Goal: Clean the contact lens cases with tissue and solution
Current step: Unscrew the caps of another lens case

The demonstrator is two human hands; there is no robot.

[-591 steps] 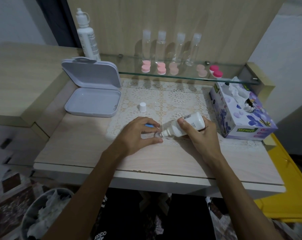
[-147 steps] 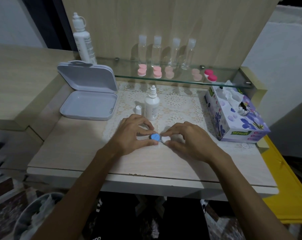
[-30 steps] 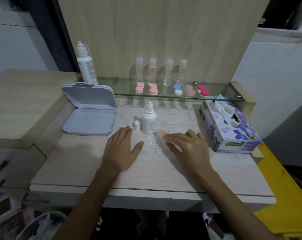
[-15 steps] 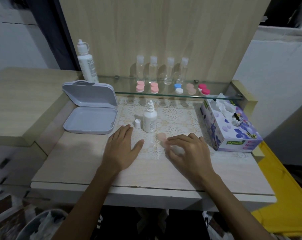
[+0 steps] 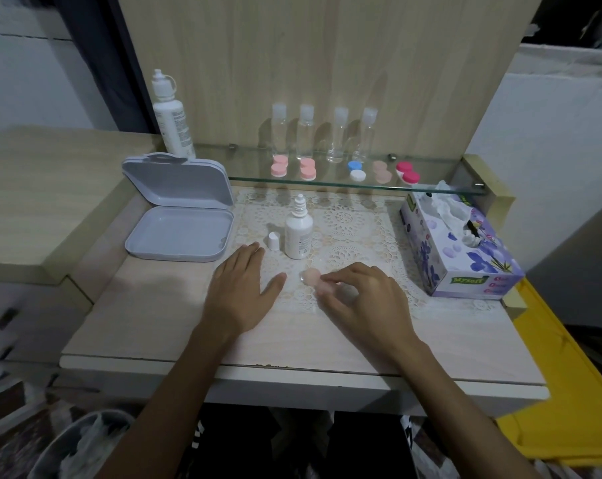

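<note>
Half hidden under the right hand (image 5: 365, 299): the peach lens case (image 5: 312, 275), its far cap blurred beneath curled fingers (image 5: 337, 276). Too small to read: print on the solution bottle (image 5: 298, 233) beside that case. Cut off by the bottom edge, below the case: a bin (image 5: 85, 447).

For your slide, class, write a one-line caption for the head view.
Right hand fingers a pale pink lens case beside the uncapped solution bottle; left hand lies flat.
</note>
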